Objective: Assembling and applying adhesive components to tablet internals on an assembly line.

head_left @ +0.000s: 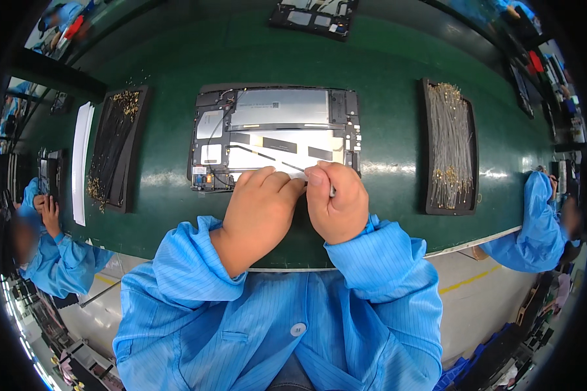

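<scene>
An opened tablet-like device [280, 107] lies in front of me, its insides facing up, with a silver battery [280, 108] across the upper half. A thin black cable [261, 152] slants across its white lower area toward my fingertips. My left hand [261, 212] rests over the device's near edge, fingers bent and pressed together; what its fingertips pinch is hidden. My right hand [337, 203] is closed beside it, thumb against the curled index finger where the cable ends from sight. A small greyish end shows inside that fist, too little to name.
To the left stands a black tray [132, 163] of black cables with gold ends, beside a white strip [83, 163]. A tray [451, 210] of grey cables is on the right. Another opened device [314, 16] lies at the back. Co-workers sit left [65, 260] and right [528, 225].
</scene>
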Available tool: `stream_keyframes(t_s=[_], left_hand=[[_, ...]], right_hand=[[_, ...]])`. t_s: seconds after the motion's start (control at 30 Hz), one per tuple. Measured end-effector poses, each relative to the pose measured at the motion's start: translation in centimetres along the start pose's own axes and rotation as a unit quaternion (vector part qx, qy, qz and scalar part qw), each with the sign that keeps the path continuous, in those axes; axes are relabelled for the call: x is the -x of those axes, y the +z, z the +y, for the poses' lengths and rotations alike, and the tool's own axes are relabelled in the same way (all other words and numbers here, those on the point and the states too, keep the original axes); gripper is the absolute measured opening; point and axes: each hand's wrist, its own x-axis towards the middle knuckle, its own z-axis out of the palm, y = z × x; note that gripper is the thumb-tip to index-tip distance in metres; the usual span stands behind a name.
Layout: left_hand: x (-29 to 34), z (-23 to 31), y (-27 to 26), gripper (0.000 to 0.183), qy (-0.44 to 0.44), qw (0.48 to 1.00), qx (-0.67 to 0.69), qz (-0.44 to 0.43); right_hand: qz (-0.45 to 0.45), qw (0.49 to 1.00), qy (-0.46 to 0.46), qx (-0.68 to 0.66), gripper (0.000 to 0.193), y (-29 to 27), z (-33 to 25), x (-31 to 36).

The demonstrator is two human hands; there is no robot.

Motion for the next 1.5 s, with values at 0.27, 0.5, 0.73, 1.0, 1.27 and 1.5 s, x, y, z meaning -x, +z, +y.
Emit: stream_keyframes(t_s=[0.27,0.5,0.73,1.0,1.27,1.5], left_hand=[[0.0,0.0,0.5,0.013,0.006,0.999,-0.002,0.033],[0.2,-0.3,0.8,0.012,0.013,0.999,0.013,0.041],[0.1,-0.4,0.5,0.012,0.003,1.0,0.014,0.019],[0.1,-0.5,0.4,0.013,-0.003,1.0,0.02,0.006],[0.2,-0.4,0.0,0.014,0.02,0.999,0.028,0.024],[0.0,-0.5,0.6,0.009,0.012,1.0,0.026,0.014]], right_hand=[[0.04,0.972,0.186,-0.135,0.015,-0.5,0.9,0.4],[0.045,0.962,0.211,-0.167,0.017,-0.3,1.3,0.5],[0.061,0.961,0.201,-0.178,0.018,-0.1,1.7,0.9],[0.053,0.962,0.197,-0.182,0.017,-0.1,1.5,0.9],[-0.029,0.998,-0.013,0.046,0.012,0.2,-1.0,-1.4],[0.036,0.929,0.305,-0.208,0.02,-0.3,1.6,-0.8]])
